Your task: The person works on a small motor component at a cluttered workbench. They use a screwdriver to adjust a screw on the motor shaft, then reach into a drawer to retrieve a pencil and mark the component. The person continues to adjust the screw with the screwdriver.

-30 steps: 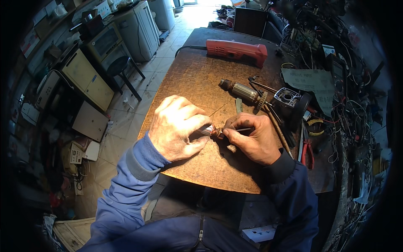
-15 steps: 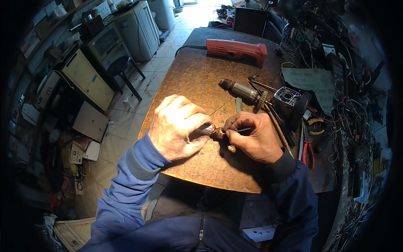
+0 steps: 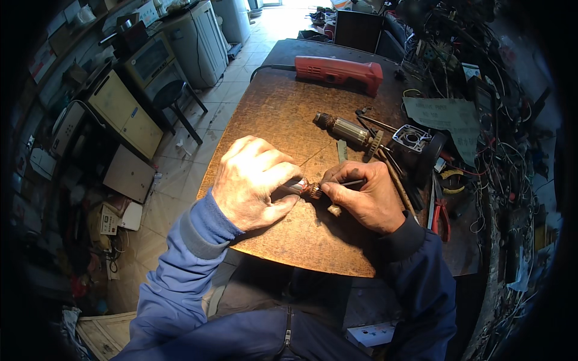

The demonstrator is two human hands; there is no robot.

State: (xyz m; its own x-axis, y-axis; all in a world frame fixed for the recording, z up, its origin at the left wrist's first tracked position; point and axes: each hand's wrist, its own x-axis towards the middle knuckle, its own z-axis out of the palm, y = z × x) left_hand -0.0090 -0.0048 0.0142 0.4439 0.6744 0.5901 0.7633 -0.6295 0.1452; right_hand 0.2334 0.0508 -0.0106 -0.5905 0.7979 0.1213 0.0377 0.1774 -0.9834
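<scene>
My left hand is closed around a small motor armature, with its copper commutator end sticking out to the right. At that end, my right hand pinches a thin dark rod-like tool between thumb and fingers. The tool's tip is hidden by the fingertips, so whether it touches the commutator cannot be made out. A small pale lump shows below the right fingers. Beyond the hands lies a larger armature with a toothed gear, and a narrow greenish strip next to it.
A red power tool body with a black cord lies across the far part of the wooden table. To the right are a metal gear housing, a grey-green paper sheet, red-handled pliers and tangled wires. A black stool stands left.
My right fingertips have shifted slightly at the commutator, and the thumb has moved a little up and left. The left hand and armature stay nearly in place.
</scene>
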